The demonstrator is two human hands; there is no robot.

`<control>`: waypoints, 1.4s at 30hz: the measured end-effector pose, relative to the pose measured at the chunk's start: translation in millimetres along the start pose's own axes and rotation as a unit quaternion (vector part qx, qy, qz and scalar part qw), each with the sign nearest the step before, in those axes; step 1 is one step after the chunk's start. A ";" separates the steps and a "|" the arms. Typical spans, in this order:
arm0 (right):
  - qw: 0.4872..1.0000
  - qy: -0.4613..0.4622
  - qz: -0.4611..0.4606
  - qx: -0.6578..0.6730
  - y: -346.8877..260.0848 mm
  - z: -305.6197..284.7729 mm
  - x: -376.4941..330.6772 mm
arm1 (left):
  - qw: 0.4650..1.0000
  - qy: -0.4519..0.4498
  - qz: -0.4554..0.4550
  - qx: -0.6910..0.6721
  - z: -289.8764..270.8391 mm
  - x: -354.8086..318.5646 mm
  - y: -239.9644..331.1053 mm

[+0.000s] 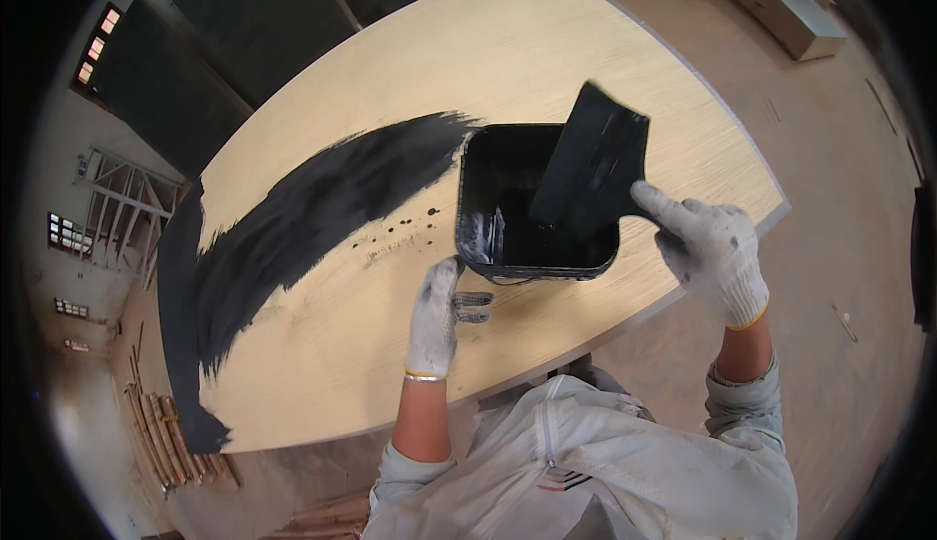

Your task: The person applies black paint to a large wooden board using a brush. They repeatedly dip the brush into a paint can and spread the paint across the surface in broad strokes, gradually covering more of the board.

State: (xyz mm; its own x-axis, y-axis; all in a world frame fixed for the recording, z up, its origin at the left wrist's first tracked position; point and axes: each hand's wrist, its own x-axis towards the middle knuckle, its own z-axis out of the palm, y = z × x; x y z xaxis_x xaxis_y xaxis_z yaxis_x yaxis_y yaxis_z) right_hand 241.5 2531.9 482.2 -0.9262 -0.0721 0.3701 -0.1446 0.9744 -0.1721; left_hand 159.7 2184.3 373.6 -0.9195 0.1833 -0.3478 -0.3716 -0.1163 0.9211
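Note:
A rounded-square black bucket (472, 203) stands on a pale wooden board (527, 42), with dark wet paint inside. In my gloved right hand (711, 252) is a wide flat paintbrush (597, 154) coated black, tilted over the bucket with its lower end down inside the opening. The handle is mostly hidden by my fingers. My left hand (435, 317), also in a stained white glove, is at the bucket's near left corner. One fingertip touches the corner while two other fingers stretch apart below it. A streaky swath of black paint (312, 208) curves across the board's left half.
Black paint spots (410, 225) dot the board beside the bucket. Large dark panels (254, 13) lie beyond it. Wooden poles (161, 433) are at the lower left, and a long wooden box (789, 11) rests on the floor at the far right.

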 end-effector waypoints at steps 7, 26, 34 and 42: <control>0.996 -0.036 -0.073 0.038 42.0 -3.8 0.8 | 0.999 0.040 -0.019 -0.001 38.5 2.5 12.6; 0.901 -0.402 -0.124 -0.106 86.9 22.8 55.0 | 0.979 0.045 0.116 0.164 171.2 -32.3 27.9; 0.890 -0.424 -0.128 -0.105 91.8 38.9 54.3 | 0.970 0.039 0.149 0.187 180.9 -39.0 24.9; 0.887 -0.426 -0.135 -0.116 81.6 53.8 60.5 | 0.964 0.046 0.174 0.196 186.7 -36.5 18.1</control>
State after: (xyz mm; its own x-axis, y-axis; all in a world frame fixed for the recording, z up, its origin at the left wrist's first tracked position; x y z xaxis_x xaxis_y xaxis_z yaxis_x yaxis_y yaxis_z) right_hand 155.0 2595.5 441.4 -0.8103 -0.3479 -0.4716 -0.4173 0.9075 0.0475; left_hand 210.4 2357.7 435.6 -0.9938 0.1110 -0.0031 0.0221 0.2252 0.9741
